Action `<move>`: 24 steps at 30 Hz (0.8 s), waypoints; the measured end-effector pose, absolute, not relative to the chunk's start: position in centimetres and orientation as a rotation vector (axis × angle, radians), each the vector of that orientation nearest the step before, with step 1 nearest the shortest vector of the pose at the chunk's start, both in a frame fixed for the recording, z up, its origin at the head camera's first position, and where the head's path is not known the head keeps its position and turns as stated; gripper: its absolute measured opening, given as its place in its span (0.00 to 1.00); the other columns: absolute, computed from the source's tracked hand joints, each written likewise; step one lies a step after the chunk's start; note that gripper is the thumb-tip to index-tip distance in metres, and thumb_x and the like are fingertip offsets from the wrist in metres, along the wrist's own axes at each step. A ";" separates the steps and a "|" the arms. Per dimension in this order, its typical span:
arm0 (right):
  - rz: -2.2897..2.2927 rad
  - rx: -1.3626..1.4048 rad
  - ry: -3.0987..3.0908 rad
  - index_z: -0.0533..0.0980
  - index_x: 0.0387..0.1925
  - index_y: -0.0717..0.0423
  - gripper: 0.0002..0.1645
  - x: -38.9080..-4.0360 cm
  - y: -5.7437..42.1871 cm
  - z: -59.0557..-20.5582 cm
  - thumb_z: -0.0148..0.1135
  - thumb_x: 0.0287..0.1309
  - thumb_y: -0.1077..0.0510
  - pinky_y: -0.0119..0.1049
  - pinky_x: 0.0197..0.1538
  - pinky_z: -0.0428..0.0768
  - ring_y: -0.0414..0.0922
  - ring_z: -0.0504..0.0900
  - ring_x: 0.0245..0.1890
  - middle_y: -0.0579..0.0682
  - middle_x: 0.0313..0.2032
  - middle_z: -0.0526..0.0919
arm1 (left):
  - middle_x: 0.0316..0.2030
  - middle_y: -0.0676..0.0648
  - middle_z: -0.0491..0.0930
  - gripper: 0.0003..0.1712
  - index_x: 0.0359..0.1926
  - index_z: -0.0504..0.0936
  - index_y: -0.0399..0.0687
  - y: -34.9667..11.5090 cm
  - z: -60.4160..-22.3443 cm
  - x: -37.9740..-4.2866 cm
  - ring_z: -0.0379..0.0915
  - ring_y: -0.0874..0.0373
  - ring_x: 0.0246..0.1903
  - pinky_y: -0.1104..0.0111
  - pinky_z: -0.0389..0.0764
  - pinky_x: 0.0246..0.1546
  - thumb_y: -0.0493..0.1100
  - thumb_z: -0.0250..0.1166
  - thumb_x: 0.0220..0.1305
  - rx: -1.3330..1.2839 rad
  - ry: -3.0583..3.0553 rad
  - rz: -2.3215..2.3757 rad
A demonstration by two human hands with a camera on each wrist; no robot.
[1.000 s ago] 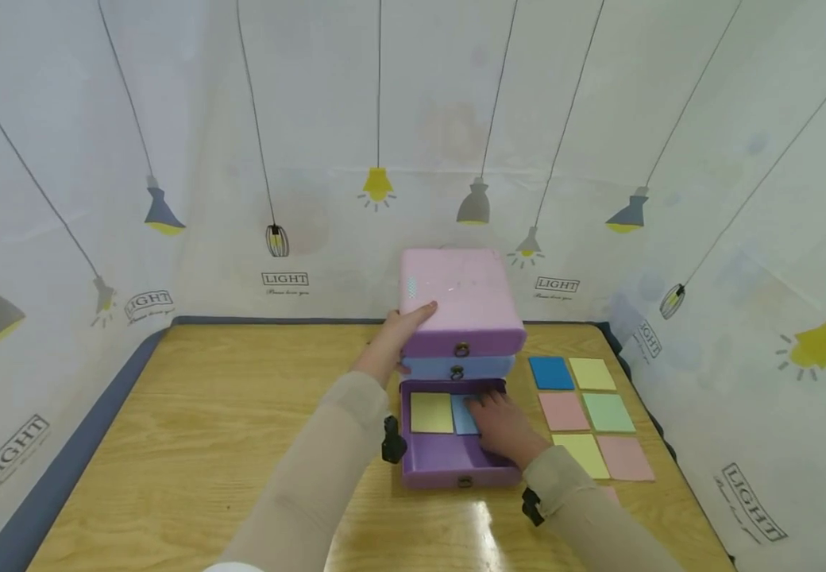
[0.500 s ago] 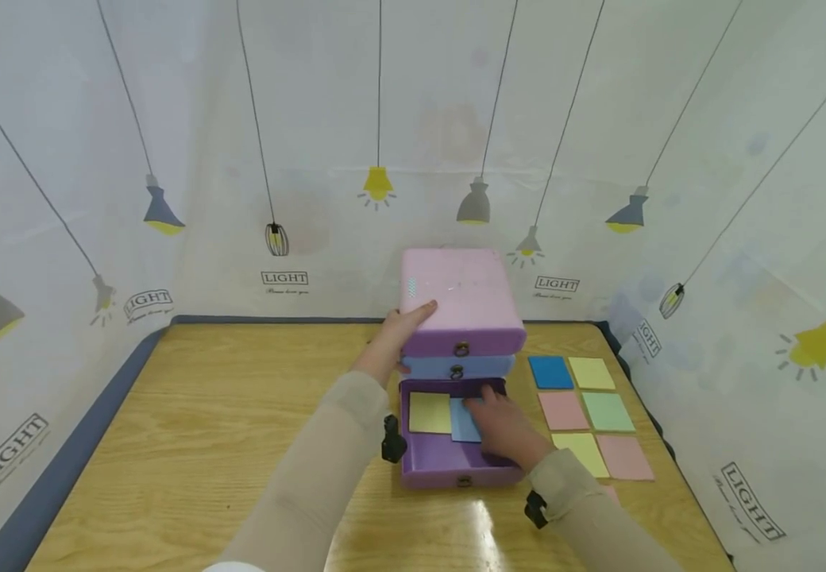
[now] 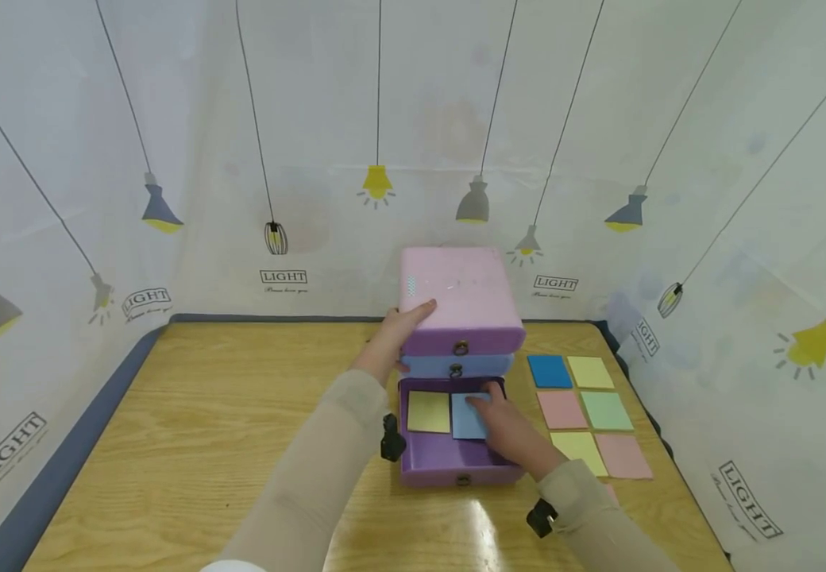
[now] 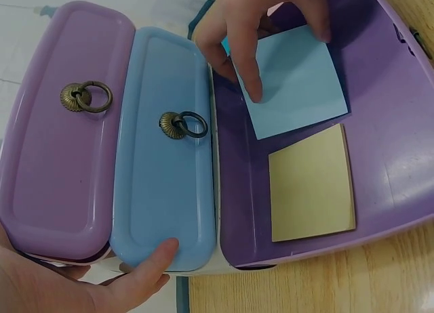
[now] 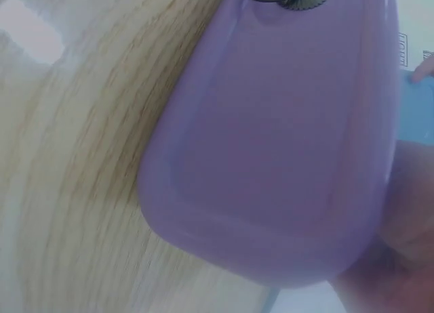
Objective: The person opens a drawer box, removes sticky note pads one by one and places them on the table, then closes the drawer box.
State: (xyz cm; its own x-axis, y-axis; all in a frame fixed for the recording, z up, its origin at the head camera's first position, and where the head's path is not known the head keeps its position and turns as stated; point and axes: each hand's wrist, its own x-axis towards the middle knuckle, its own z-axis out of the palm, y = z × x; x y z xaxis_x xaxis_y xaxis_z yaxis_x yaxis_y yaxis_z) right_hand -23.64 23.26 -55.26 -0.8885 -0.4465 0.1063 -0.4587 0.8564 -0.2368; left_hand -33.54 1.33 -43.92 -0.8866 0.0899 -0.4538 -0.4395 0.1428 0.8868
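Note:
A small drawer cabinet [image 3: 470,286] with a pink top stands toward the back of the table. Its bottom purple drawer [image 3: 441,454] is pulled out; the lilac and blue drawers above are closed. My left hand [image 3: 393,340] holds the cabinet's left side, thumb on top, one finger against the blue drawer front [image 4: 163,150]. Inside the open drawer, my right hand [image 3: 509,425] pinches a light blue sticky note pad [image 4: 298,82] between thumb and fingers at its edges. A yellow sticky note pad [image 4: 312,184] lies beside it in the drawer.
Right of the cabinet, several sticky note pads lie in rows on the wooden table [image 3: 227,413], among them a dark blue pad [image 3: 549,372] and a green pad [image 3: 606,411]. A wall sheet [image 3: 327,119] printed with lamps encloses the table's back and sides.
My right hand's fingers have drawn back slightly, uncovering more of the light blue pad, which has shifted a little. The left hand stays in place on the cabinet.

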 end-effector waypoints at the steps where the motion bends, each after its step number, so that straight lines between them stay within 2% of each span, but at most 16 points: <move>1: 0.424 0.719 -2.981 0.74 0.58 0.66 0.38 -23.5 23.3 -55.1 0.61 0.39 0.82 0.40 0.33 0.80 0.52 0.78 0.32 0.73 0.55 0.64 | 0.65 0.32 0.60 0.60 0.74 0.49 0.44 1.3 -43.9 -33.5 0.59 0.32 0.63 0.33 0.69 0.50 0.73 0.64 0.53 -0.334 2.023 1.796; 4: 0.500 0.681 -3.000 0.75 0.57 0.64 0.38 -23.2 23.4 -54.8 0.62 0.39 0.81 0.44 0.39 0.81 0.58 0.79 0.41 0.73 0.55 0.65 | 0.66 0.32 0.59 0.61 0.74 0.48 0.45 1.3 -44.0 -33.6 0.58 0.32 0.63 0.34 0.69 0.51 0.73 0.64 0.53 -0.331 2.015 1.801; 6: 0.540 0.659 -3.012 0.75 0.57 0.63 0.38 -22.9 23.5 -54.6 0.64 0.39 0.81 0.43 0.39 0.80 0.57 0.77 0.44 0.72 0.54 0.66 | 0.66 0.32 0.59 0.61 0.74 0.48 0.44 1.3 -44.1 -33.6 0.58 0.32 0.63 0.34 0.69 0.51 0.73 0.64 0.53 -0.329 2.019 1.801; 12: 0.598 0.630 -3.021 0.75 0.55 0.65 0.36 -22.3 23.8 -54.0 0.70 0.38 0.77 0.38 0.36 0.79 0.48 0.75 0.39 0.63 0.49 0.68 | 0.67 0.32 0.57 0.61 0.74 0.47 0.44 1.3 -43.8 -33.5 0.57 0.30 0.63 0.34 0.70 0.50 0.72 0.64 0.54 -0.336 2.032 1.790; 17: 0.701 0.531 -3.053 0.74 0.55 0.66 0.32 -21.7 24.2 -53.2 0.70 0.44 0.74 0.37 0.32 0.77 0.46 0.75 0.33 0.64 0.53 0.66 | 0.66 0.32 0.59 0.59 0.74 0.49 0.43 1.2 -43.7 -33.5 0.59 0.31 0.63 0.34 0.70 0.50 0.71 0.64 0.55 -0.344 2.040 1.790; 22: 0.657 0.581 -3.012 0.75 0.54 0.64 0.24 -20.5 25.1 -52.2 0.64 0.54 0.73 0.42 0.36 0.80 0.54 0.81 0.41 0.68 0.59 0.67 | 0.65 0.32 0.61 0.59 0.73 0.50 0.43 1.3 -43.8 -33.5 0.60 0.32 0.62 0.34 0.70 0.50 0.71 0.64 0.54 -0.345 2.040 1.793; 24: 0.624 0.640 -2.957 0.77 0.53 0.63 0.22 -19.9 25.8 -51.7 0.63 0.55 0.74 0.43 0.39 0.81 0.54 0.80 0.44 0.65 0.56 0.71 | 0.66 0.32 0.60 0.59 0.74 0.49 0.43 1.3 -43.9 -33.6 0.59 0.31 0.62 0.34 0.70 0.50 0.72 0.64 0.54 -0.342 2.033 1.791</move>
State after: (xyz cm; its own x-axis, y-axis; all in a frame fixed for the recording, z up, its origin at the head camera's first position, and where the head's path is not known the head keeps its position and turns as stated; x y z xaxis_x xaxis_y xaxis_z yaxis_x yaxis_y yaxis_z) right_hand -19.93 25.76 -51.73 -0.9129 -0.3857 0.1339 -0.4069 0.8328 -0.3753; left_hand -33.56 1.30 -43.87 -0.8867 0.0832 -0.4549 -0.4407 0.1454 0.8858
